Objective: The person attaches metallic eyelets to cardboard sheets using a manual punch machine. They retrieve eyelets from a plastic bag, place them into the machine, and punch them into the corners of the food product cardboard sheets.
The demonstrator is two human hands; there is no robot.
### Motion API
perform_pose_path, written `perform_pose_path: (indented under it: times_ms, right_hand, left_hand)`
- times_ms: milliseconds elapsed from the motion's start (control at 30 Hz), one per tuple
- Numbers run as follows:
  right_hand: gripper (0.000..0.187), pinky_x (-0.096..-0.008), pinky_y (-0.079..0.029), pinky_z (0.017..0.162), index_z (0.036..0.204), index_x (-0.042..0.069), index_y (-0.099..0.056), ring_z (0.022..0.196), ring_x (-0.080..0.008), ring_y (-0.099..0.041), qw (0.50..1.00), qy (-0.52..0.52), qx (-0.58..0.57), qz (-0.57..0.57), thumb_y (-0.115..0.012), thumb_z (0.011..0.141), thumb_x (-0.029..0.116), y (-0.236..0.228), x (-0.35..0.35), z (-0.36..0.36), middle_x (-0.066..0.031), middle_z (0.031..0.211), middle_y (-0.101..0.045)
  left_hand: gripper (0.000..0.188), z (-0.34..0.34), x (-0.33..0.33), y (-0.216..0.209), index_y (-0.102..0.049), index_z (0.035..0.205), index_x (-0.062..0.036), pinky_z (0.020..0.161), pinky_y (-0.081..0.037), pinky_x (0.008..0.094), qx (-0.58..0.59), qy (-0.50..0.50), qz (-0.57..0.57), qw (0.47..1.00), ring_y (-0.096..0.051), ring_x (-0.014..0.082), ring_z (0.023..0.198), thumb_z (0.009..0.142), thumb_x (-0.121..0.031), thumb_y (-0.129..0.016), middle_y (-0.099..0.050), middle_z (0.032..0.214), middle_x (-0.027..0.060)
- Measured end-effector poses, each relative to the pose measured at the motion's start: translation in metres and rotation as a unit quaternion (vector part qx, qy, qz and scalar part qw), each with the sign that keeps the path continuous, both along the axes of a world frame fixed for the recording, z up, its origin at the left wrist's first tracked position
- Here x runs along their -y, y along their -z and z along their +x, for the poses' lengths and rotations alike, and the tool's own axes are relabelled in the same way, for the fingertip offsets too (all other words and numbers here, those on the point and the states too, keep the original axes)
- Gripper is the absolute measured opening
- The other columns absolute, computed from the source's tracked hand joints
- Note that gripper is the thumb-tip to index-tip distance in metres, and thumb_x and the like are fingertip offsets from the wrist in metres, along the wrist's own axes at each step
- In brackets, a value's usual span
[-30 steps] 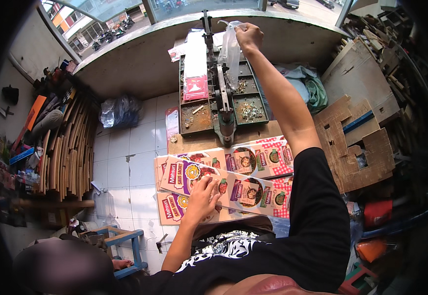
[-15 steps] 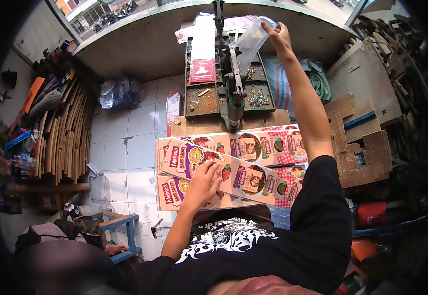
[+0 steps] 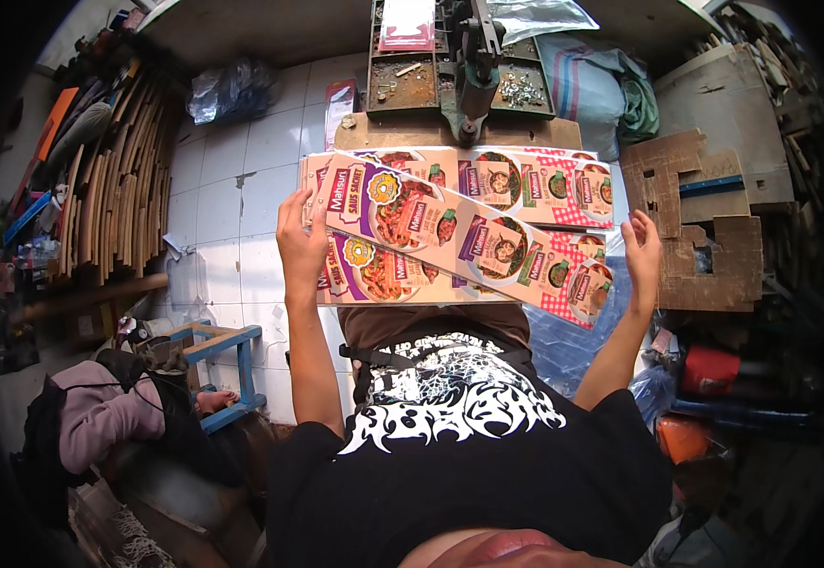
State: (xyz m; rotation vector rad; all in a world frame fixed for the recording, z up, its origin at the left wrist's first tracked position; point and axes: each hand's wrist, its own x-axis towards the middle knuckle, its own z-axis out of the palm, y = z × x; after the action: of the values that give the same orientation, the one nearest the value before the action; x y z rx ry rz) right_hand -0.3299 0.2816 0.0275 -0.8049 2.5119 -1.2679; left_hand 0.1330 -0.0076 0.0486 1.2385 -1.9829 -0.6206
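Note:
Long printed cardboard strips (image 3: pixel 412 284) with food pictures lie in two stacks in front of me. One loose strip (image 3: pixel 450 227) rests aslant across them, its right end lower and nearer me. At the stacks' left ends is my left hand (image 3: pixel 302 244), its fingers stretched and its thumb by the strips' edge; whether it presses on them I cannot tell. My right hand (image 3: pixel 643 254) hangs just beyond the right ends, with loosely bent fingers apart and nothing in them. Behind the strips stands a dark green hand press (image 3: pixel 476 90).
Trays of small metal parts (image 3: pixel 521 87) flank the press. A clear plastic bag (image 3: pixel 544 17) lies at the back. Cut boards (image 3: pixel 696 218) lean at right, and wooden slats (image 3: pixel 114 180) stand at left. A person sits at lower left near a blue frame (image 3: pixel 241 379).
My right hand has let go of the clear plastic bag and come down beside the strips. My left hand has moved from atop the slanted strip to the left edge. The view has tipped down.

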Motion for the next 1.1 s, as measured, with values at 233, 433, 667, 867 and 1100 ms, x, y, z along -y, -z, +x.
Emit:
perform_pose_path:
  times_ms: [233, 433, 667, 867, 1100]
  right_hand:
    - [0.058, -0.0419, -0.049, 0.092, 0.127, -0.001, -0.059, 0.106, -0.0355, -0.065, 0.977, 0.116, -0.01, 0.181, -0.071, 0.086, 0.038, 0.05, -0.088, 0.054, -0.0249, 0.113, -0.067]
    - [0.037, -0.0278, -0.054, 0.07, 0.113, -0.008, -0.065, 0.079, -0.0146, -0.067, 0.989, 0.082, 0.092, 0.085, -0.069, 0.091, 0.022, 0.079, -0.085, 0.06, -0.0127, 0.091, -0.071]
    - [0.025, -0.0252, -0.053, 0.07, 0.103, -0.006, -0.069, 0.077, -0.0116, -0.065, 0.984, 0.114, 0.095, -0.101, -0.07, 0.091, 0.016, 0.088, -0.088, 0.042, -0.009, 0.089, -0.071]
    - [0.019, -0.0258, -0.054, 0.072, 0.101, -0.003, -0.064, 0.08, -0.0126, -0.065, 0.941, 0.145, 0.181, -0.248, -0.064, 0.096, 0.016, 0.083, -0.08, 0.036, -0.0092, 0.093, -0.069]
    - [0.02, -0.0309, -0.055, 0.08, 0.104, -0.001, -0.06, 0.088, -0.0176, -0.067, 0.902, 0.083, 0.193, -0.376, -0.063, 0.097, 0.018, 0.055, -0.063, 0.039, -0.0114, 0.1, -0.069]
  left_hand:
    - [0.032, 0.026, 0.026, 0.025, -0.064, 0.118, 0.003, 0.095, -0.049, 0.0393, 0.067, -0.017, 0.017, 0.997, -0.063, 0.035, 0.107, 0.087, -0.008, -0.064, -0.064, 0.117, 0.021]
    - [0.03, 0.022, 0.047, 0.036, -0.067, 0.114, 0.0018, 0.083, -0.053, 0.0373, 0.045, -0.033, 0.078, 0.995, -0.068, 0.0311, 0.091, 0.086, -0.007, -0.064, -0.068, 0.105, 0.0189]
    - [0.026, 0.017, 0.056, 0.034, -0.07, 0.111, 0.0, 0.088, -0.052, 0.0383, 0.044, -0.052, 0.072, 0.995, -0.067, 0.0352, 0.097, 0.089, -0.006, -0.057, -0.069, 0.108, 0.0208]
    - [0.027, 0.025, 0.05, 0.027, -0.069, 0.114, 0.0001, 0.086, -0.052, 0.0377, 0.015, -0.065, 0.13, 0.989, -0.069, 0.0354, 0.093, 0.09, -0.009, -0.058, -0.069, 0.107, 0.021]
    - [0.026, 0.035, 0.049, 0.035, -0.07, 0.109, 0.001, 0.087, -0.051, 0.0364, 0.023, -0.014, 0.065, 0.998, -0.067, 0.0343, 0.095, 0.089, -0.012, -0.06, -0.069, 0.104, 0.0191]
